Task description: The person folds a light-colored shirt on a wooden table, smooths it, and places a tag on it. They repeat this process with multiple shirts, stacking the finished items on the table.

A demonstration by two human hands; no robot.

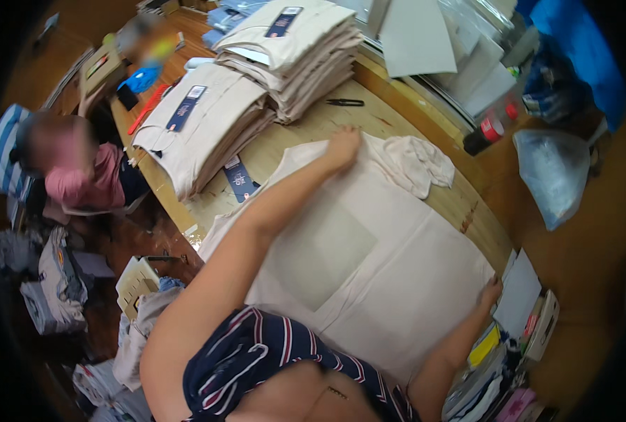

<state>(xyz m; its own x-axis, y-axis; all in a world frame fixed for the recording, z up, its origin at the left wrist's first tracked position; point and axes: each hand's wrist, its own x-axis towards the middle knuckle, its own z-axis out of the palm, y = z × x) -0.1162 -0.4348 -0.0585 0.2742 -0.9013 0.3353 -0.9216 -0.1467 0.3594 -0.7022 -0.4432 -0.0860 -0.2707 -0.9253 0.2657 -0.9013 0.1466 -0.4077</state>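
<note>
A cream T-shirt (425,274) lies spread over the wooden table in front of me. A pale grey-green rectangular panel (334,260) shows at its middle; whether it lies on or under the cloth I cannot tell. My left hand (344,146) is at the far edge of the shirt, fingers closed on the fabric beside a bunched part (418,165). At the right edge, my right hand (492,290) grips the shirt's corner, its fingers partly hidden. Past my left hand lie small black thread snips (345,103).
Folded cream shirts with dark tags stand in two stacks (207,126) (292,49) at the back left. A cola bottle (485,135) and a plastic bag (555,172) are at right. Folded clothes (478,383) pile up near my right arm. Another person (88,169) sits at left.
</note>
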